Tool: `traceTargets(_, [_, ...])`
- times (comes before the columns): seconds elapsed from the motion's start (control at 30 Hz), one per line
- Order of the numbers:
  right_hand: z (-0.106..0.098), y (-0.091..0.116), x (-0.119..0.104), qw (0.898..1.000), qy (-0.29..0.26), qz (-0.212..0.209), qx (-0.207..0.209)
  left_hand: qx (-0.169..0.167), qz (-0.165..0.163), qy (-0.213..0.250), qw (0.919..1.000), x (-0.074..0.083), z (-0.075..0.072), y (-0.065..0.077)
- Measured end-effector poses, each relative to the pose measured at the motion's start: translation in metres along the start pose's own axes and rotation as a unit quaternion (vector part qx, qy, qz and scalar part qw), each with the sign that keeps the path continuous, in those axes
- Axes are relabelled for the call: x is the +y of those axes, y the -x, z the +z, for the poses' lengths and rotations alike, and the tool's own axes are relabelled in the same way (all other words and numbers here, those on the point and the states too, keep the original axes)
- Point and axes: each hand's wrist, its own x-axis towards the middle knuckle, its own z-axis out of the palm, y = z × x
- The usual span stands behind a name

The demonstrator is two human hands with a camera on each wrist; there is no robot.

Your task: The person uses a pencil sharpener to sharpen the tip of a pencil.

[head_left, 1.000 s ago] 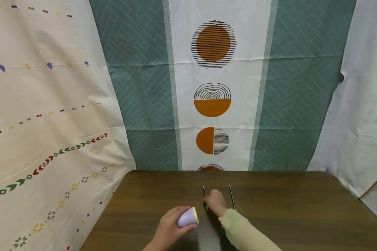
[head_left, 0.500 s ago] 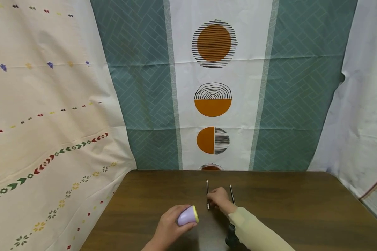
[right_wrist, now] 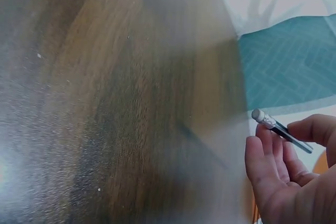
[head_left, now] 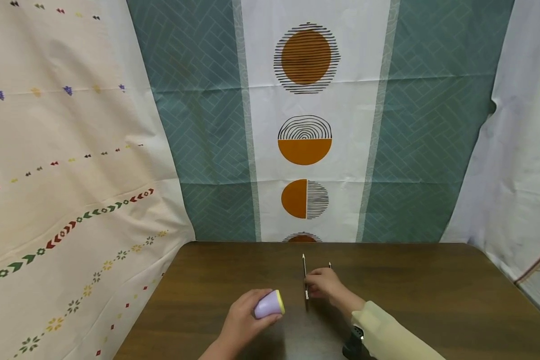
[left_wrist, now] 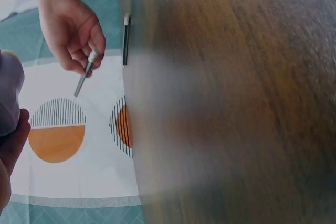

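My left hand grips a lavender cup with a yellow rim, tipped on its side with the rim facing right. Between thumb and fingers, my right hand pinches a dark pencil, raised over the table with its pale eraser end toward me. In the right wrist view, the eraser end of that pencil points up and left, and a faint shadow falls on the wood. A second pencil lies on the table, mostly hidden behind the right hand in the head view. The cup's inside is hidden.
Both hands are over a dark brown wooden table. Behind it hangs a green and white curtain with orange circle prints. A cream patterned cloth drapes at the left and a white cloth at the right.
The right hand has lifted the pencil off the table and moved it slightly right. The left hand and cup stay nearly still.
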Motion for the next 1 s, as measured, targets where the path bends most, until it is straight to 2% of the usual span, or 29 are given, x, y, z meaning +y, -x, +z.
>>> traceTargets(0.2, [-0.016,0.018,0.000,0.998,0.005,-0.021,-0.059,0.002,-0.006,0.005,1.0000,0.002,-0.001,0.000])
traceTargets(0.4, [-0.031,0.038,0.001,0.989,-0.030,-0.049,-0.139,0.004,-0.019,0.011,0.9997,0.003,0.000,0.000])
traceTargets(0.53, [-0.038,0.053,-0.002,0.982,-0.047,-0.056,-0.175,0.012,-0.014,0.009,0.9998,0.002,0.001,-0.001])
traceTargets(0.63, [-0.041,0.065,-0.003,0.978,-0.039,-0.072,-0.191,0.016,-0.001,0.010,0.9998,0.003,0.000,-0.002])
traceTargets(0.77, [-0.044,0.079,-0.005,0.973,0.009,-0.124,-0.196,0.014,0.014,0.015,0.9997,0.005,-0.001,-0.004])
traceTargets(0.87, [-0.045,0.090,-0.006,0.964,0.077,-0.183,-0.177,0.008,0.015,0.018,0.9997,0.008,-0.003,-0.005])
traceTargets(0.93, [-0.046,0.096,-0.008,0.954,0.127,-0.221,-0.158,0.002,0.011,0.017,0.9998,0.010,-0.004,-0.006])
traceTargets(1.0, [-0.046,0.100,-0.010,0.937,0.178,-0.267,-0.137,-0.004,0.005,0.020,0.9998,0.011,-0.005,-0.006])
